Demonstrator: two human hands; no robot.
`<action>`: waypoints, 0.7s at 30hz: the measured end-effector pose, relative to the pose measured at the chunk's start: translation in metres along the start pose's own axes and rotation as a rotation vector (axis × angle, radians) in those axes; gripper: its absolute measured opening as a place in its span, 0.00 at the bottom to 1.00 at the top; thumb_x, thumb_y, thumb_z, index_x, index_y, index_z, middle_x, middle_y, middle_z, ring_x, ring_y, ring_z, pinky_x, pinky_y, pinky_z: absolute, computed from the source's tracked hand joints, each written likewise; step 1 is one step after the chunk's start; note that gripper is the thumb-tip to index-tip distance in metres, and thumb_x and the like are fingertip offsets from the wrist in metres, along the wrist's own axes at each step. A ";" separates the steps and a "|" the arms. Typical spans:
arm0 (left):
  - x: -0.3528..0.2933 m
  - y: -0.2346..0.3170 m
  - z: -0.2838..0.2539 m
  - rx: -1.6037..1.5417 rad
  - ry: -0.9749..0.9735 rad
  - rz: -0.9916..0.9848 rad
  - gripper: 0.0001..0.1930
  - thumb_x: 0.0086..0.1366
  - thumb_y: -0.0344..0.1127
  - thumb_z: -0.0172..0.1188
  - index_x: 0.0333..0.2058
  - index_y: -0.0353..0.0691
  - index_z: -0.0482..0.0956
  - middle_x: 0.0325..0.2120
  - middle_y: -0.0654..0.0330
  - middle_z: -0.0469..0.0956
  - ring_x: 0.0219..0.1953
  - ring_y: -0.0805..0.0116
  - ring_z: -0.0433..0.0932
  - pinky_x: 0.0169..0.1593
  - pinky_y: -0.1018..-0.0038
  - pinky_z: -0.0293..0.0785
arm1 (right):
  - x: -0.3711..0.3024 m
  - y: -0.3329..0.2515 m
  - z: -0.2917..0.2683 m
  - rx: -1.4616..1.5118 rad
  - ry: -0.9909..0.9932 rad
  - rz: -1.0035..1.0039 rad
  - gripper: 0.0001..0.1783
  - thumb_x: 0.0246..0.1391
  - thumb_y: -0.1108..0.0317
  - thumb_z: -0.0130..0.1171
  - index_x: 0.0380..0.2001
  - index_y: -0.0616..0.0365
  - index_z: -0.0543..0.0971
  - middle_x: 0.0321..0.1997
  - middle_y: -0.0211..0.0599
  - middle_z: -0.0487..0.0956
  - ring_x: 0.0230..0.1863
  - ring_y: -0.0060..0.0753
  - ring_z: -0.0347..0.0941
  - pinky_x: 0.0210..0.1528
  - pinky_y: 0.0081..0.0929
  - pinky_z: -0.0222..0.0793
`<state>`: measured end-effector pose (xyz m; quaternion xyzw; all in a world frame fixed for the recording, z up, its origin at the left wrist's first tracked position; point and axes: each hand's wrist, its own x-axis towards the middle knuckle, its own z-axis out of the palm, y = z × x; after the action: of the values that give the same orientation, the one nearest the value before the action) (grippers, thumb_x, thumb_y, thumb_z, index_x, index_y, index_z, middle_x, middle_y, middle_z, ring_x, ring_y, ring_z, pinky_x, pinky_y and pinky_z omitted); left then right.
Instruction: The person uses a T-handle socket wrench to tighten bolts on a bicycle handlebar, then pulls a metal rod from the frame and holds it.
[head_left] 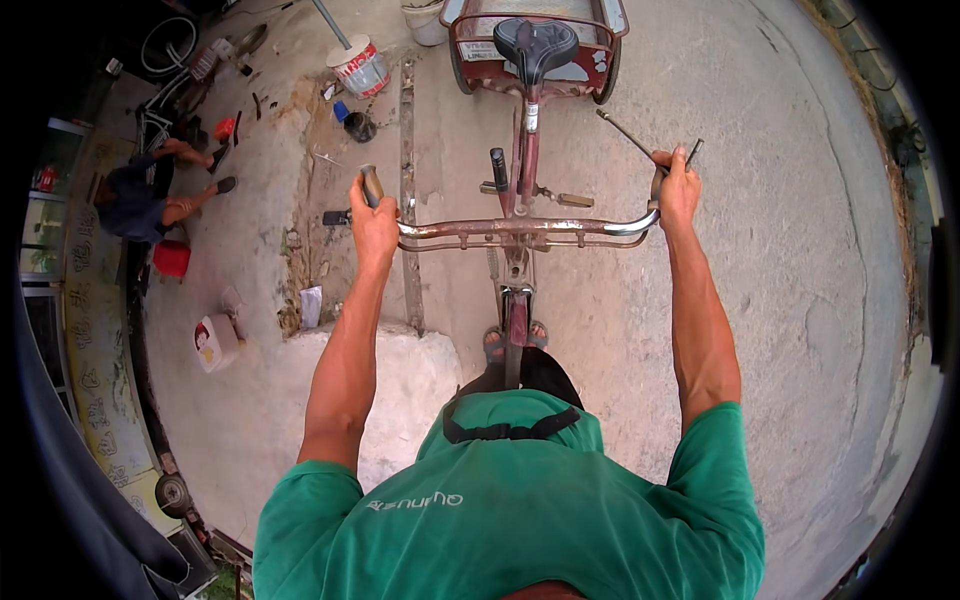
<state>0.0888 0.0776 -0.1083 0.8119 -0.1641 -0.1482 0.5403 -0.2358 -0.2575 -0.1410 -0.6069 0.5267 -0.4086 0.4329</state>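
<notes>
A cargo tricycle faces me, its front wheel (513, 362) between my feet. Its rusty chrome handlebar (590, 228) runs across in front of me. My left hand (374, 222) is closed round the bar's left end, where a brown grip (372, 186) sticks out past the thumb. At the right end, my right hand (678, 192) is closed on the bar. A thin dark rod (625, 132) slants out beside its fingers, and a short metal end (694, 153) shows past the thumb; whether they are one tool I cannot tell.
Beyond the handlebar are the black saddle (536, 47) and red cargo bed (590, 75). A bucket (358, 68) with a pole, a black pot (359, 126) and a white jug (216, 343) stand to the left. Farther left a person (135, 203) sits near a red stool (171, 258).
</notes>
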 end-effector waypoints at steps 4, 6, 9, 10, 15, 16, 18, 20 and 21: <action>0.000 0.003 -0.001 0.018 -0.005 -0.028 0.39 0.64 0.35 0.55 0.74 0.36 0.57 0.35 0.54 0.79 0.33 0.67 0.78 0.40 0.68 0.74 | -0.003 -0.001 -0.003 -0.047 0.003 -0.011 0.34 0.75 0.46 0.45 0.40 0.65 0.90 0.39 0.45 0.88 0.43 0.36 0.82 0.53 0.34 0.73; 0.005 0.003 0.001 0.024 -0.015 -0.016 0.38 0.66 0.35 0.56 0.74 0.38 0.58 0.36 0.54 0.80 0.35 0.67 0.79 0.41 0.67 0.74 | -0.006 -0.005 -0.007 -0.087 0.015 -0.005 0.34 0.75 0.46 0.44 0.40 0.65 0.90 0.40 0.45 0.88 0.43 0.36 0.82 0.54 0.34 0.73; 0.007 0.007 0.004 0.031 -0.039 -0.046 0.38 0.66 0.35 0.57 0.74 0.41 0.59 0.36 0.54 0.81 0.35 0.68 0.79 0.41 0.67 0.74 | -0.014 -0.011 -0.014 -0.106 0.049 -0.016 0.34 0.76 0.46 0.44 0.40 0.65 0.90 0.42 0.46 0.89 0.45 0.36 0.82 0.55 0.34 0.72; 0.008 0.008 0.004 0.033 -0.048 -0.062 0.38 0.66 0.36 0.57 0.74 0.41 0.59 0.35 0.54 0.81 0.35 0.68 0.79 0.41 0.67 0.74 | -0.018 -0.014 -0.013 -0.109 0.054 -0.027 0.34 0.76 0.46 0.44 0.40 0.65 0.90 0.42 0.46 0.89 0.45 0.36 0.82 0.56 0.34 0.72; 0.023 0.003 0.013 -0.028 -0.077 -0.026 0.38 0.66 0.36 0.57 0.74 0.41 0.59 0.34 0.54 0.81 0.34 0.68 0.79 0.41 0.67 0.74 | -0.017 -0.010 -0.019 -0.089 0.079 0.017 0.34 0.76 0.46 0.45 0.40 0.64 0.90 0.42 0.44 0.88 0.46 0.35 0.81 0.56 0.33 0.72; 0.024 0.005 0.014 -0.044 -0.076 -0.027 0.37 0.66 0.37 0.57 0.74 0.41 0.60 0.34 0.55 0.81 0.34 0.68 0.79 0.41 0.67 0.74 | -0.019 -0.007 -0.020 -0.091 0.082 0.011 0.34 0.76 0.45 0.45 0.40 0.64 0.90 0.42 0.43 0.88 0.46 0.35 0.81 0.56 0.32 0.72; 0.022 0.010 0.012 -0.039 -0.085 -0.049 0.38 0.66 0.37 0.57 0.74 0.40 0.59 0.35 0.55 0.81 0.33 0.67 0.80 0.41 0.67 0.75 | -0.024 -0.003 -0.024 -0.093 0.088 -0.002 0.34 0.75 0.45 0.46 0.40 0.64 0.90 0.41 0.43 0.88 0.45 0.34 0.81 0.55 0.32 0.72; 0.022 0.010 0.014 -0.045 -0.081 -0.052 0.38 0.66 0.37 0.57 0.74 0.41 0.60 0.34 0.55 0.81 0.33 0.67 0.80 0.41 0.67 0.75 | -0.020 -0.001 -0.023 -0.103 0.099 0.000 0.34 0.75 0.45 0.46 0.40 0.64 0.90 0.41 0.43 0.88 0.45 0.34 0.81 0.54 0.32 0.72; 0.022 0.006 0.011 -0.050 -0.066 -0.050 0.37 0.66 0.37 0.57 0.74 0.41 0.60 0.33 0.56 0.81 0.33 0.67 0.80 0.40 0.67 0.75 | -0.022 -0.004 -0.020 -0.108 0.096 0.005 0.33 0.75 0.45 0.46 0.40 0.64 0.90 0.41 0.43 0.88 0.45 0.34 0.81 0.54 0.32 0.72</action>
<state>0.1028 0.0568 -0.1085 0.7968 -0.1578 -0.1926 0.5506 -0.2560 -0.2377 -0.1321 -0.6076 0.5696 -0.4074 0.3748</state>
